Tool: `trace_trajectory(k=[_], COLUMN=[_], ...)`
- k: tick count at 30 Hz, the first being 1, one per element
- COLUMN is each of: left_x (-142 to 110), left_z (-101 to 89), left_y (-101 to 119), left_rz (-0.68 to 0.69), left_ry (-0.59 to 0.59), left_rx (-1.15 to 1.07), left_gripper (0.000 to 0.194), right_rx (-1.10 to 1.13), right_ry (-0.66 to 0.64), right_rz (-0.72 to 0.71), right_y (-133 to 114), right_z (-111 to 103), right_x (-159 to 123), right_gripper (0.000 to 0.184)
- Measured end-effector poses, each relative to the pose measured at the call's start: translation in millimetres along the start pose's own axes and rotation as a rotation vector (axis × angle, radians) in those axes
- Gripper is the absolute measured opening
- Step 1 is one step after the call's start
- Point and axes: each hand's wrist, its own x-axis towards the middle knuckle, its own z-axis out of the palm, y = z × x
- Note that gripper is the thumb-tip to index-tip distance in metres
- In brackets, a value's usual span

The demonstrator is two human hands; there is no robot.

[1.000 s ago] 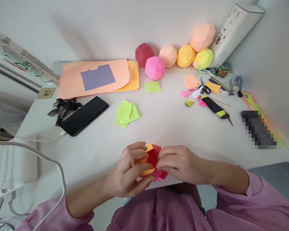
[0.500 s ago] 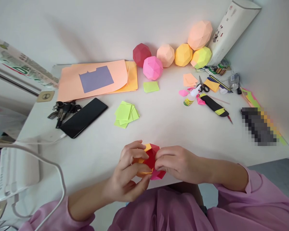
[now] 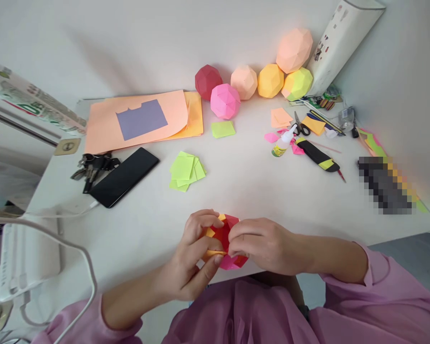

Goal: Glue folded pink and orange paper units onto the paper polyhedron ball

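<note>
Between my hands, at the front edge of the desk, is a partly open folded-paper ball [image 3: 232, 262] in red, pink and orange, its red hollow inside facing up. My left hand [image 3: 197, 253] pinches an orange flap on its left side between thumb and fingers. From the right, my right hand [image 3: 263, 243] closes its fingertips on the ball's right rim; the exact paper under them is hidden. Beyond my hands lies a stack of lime-green paper squares [image 3: 187, 171], with one more green slip [image 3: 222, 129] farther back.
Finished paper balls [image 3: 225, 101] line the wall. A glue bottle [image 3: 284, 142], scissors [image 3: 301, 125] and a black-and-yellow cutter [image 3: 317, 155] lie right. At left are a phone [image 3: 125, 177], keys [image 3: 93, 169], large paper sheets [image 3: 103, 119] and a white cable [image 3: 88, 267].
My left fingers have curled closer and press the orange flap flatter. My right hand has shifted slightly left along the rim. The view has moved a little.
</note>
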Motion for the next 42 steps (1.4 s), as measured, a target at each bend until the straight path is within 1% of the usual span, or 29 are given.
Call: trace_trajectory(k=[3,7,13,20,26,29,32,36,39,42], left_x=[-1.4,1.2,3.4,-2.4,-2.8,-1.5,0.4,3.5,4.5,4.3], left_z=[0.7,0.2,-0.5,0.1,-0.6,-1.9,-3.8,-5.4,-6.0,-7.3], left_y=[-3.4,-3.2,-1.9,-4.4,-5.2,-4.5,-3.1,-1.7,-1.6,-1.6], left_rz=[0.016,0.021,-0.015,-0.034,-0.028,-0.043,-0.041,-0.01,0.001,-0.018], left_ry=[-0.029,-0.026,-0.003,-0.005,-0.006,-0.016,-0.039,-0.045,-0.052,-0.074], left_rx=[0.006,0.022,0.035,-0.017,-0.056,-0.06,-0.075,-0.057,-0.037,-0.064], left_gripper=[0.014,0.017,0.02,0.022,0.023,0.023,0.021,0.01,0.011,0.014], right_rx=[-0.021,-0.053,0.012,0.024,0.053,0.029,0.008,0.002,0.01,0.015], right_ry=[0.01,0.031,0.037,-0.031,0.007,-0.014,-0.03,-0.02,-0.007,0.004], right_rz=[-0.023,-0.034,-0.008,0.033,0.027,0.037,0.037,0.031,0.033,0.029], right_y=[0.2,-0.4,-1.3,-1.2,-1.3,-1.2,-1.0,-1.5,-2.2,-2.1], right_z=[0.7,0.9,-0.8,-1.7,-0.5,1.1,2.5,2.7,2.5,2.6], right_x=[0.3,0.4,1.2,0.9,0.6,-0.5,-1.5,-1.2,-0.6,-0.6], right_gripper=[0.023,0.022,0.021,0.02,0.019,0.019,0.019,0.02,0.021,0.021])
